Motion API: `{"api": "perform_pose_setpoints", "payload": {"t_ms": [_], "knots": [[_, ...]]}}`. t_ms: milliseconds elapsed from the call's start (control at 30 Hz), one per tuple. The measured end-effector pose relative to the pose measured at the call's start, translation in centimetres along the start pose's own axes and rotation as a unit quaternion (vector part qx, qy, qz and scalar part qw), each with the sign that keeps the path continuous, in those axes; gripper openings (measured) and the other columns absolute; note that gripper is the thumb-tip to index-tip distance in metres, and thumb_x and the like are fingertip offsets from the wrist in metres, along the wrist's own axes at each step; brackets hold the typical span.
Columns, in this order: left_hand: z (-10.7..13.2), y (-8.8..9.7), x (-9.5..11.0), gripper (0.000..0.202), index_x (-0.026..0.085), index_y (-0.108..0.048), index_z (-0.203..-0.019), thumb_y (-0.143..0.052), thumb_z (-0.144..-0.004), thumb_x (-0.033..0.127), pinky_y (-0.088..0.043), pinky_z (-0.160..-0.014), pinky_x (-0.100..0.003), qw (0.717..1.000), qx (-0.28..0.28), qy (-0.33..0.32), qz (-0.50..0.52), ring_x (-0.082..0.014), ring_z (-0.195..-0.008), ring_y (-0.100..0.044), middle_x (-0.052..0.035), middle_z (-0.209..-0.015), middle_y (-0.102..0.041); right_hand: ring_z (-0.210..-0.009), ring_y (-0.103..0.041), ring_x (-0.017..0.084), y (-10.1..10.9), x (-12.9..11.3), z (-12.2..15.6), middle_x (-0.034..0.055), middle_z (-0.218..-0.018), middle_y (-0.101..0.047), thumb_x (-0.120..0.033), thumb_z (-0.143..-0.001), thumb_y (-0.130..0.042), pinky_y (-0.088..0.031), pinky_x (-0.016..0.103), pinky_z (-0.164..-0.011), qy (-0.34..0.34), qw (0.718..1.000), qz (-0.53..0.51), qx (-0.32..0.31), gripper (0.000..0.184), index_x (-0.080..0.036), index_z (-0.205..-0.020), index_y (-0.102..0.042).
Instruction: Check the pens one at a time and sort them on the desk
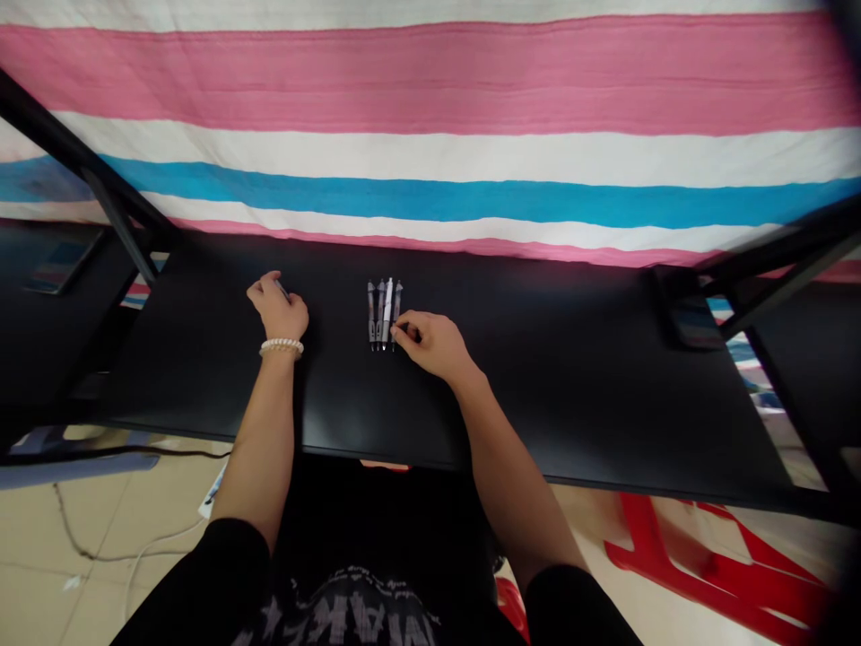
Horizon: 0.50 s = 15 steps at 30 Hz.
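Note:
Several pens lie side by side in a row on the black table (538, 386). One is a white pen (387, 309) with a grey grip; on its left is a clear pen (371, 314) with a dark grip, and another clear pen (397, 299) is at the right end. My right hand (434, 344) is at that right-end pen, thumb and forefinger pinched at its lower part. To the left of the row, my left hand (277, 307) is closed around a small greyish thing (282, 291), mostly hidden by the fingers.
A striped cloth (430, 81) hangs behind the table. Dark phone-like devices lie at the right end (687, 309) and on the neighbouring table at left (64, 265). Black metal struts (121, 224) flank the table. A red stool (706, 565) and cables (100, 556) are below.

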<state>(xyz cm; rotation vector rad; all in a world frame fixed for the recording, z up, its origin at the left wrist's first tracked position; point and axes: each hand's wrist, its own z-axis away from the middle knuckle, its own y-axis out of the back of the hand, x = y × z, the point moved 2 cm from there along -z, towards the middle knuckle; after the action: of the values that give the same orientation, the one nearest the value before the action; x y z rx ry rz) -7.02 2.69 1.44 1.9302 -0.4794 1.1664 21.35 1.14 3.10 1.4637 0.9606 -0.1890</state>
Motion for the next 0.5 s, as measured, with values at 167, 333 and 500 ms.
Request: {"api": "perform_pose_setpoints", "payload": {"t_ms": [167, 333, 500], "knots": [[0.3, -0.1, 0.7, 0.053, 0.015, -0.056, -0.109, -0.062, -0.062, -0.007, -0.031, -0.120, -0.049, 0.997, 0.032, -0.020, -0.062, -0.0328, -0.128, -0.046, -0.0172, -0.128, -0.039, -0.063, -0.057, 0.015, 0.3, 0.3, 0.1, -0.0014, -0.069, -0.066, -0.024, -0.084, -0.063, -0.035, 0.027, -0.061, -0.057, 0.998, 0.031, -0.001, 0.019, -0.022, -0.103, -0.067], [0.6, -0.1, 1.5, 0.044, 0.016, -0.057, -0.104, -0.068, -0.066, -0.002, -0.034, -0.117, -0.049, 0.997, 0.046, -0.026, -0.060, -0.0306, -0.125, -0.048, -0.0150, -0.125, -0.041, -0.064, -0.056, 0.016, 0.9, 0.6, 0.3, 0.0015, -0.073, -0.066, -0.025, -0.091, -0.054, -0.035, 0.029, -0.061, -0.044, 0.998, 0.048, -0.009, 0.017, -0.023, -0.092, -0.071], [0.9, 0.0, 2.7, 0.033, 0.017, -0.059, -0.100, -0.069, -0.072, 0.004, -0.043, -0.110, -0.042, 0.994, 0.098, -0.043, -0.010, -0.0250, -0.116, -0.057, -0.0128, -0.121, -0.050, -0.060, -0.054, 0.015, 1.0, 1.2, 0.1, -0.0009, -0.063, -0.059, -0.020, -0.083, -0.064, -0.039, 0.030, -0.062, -0.073, 0.996, 0.023, 0.040, 0.004, -0.021, -0.081, -0.066]]}}
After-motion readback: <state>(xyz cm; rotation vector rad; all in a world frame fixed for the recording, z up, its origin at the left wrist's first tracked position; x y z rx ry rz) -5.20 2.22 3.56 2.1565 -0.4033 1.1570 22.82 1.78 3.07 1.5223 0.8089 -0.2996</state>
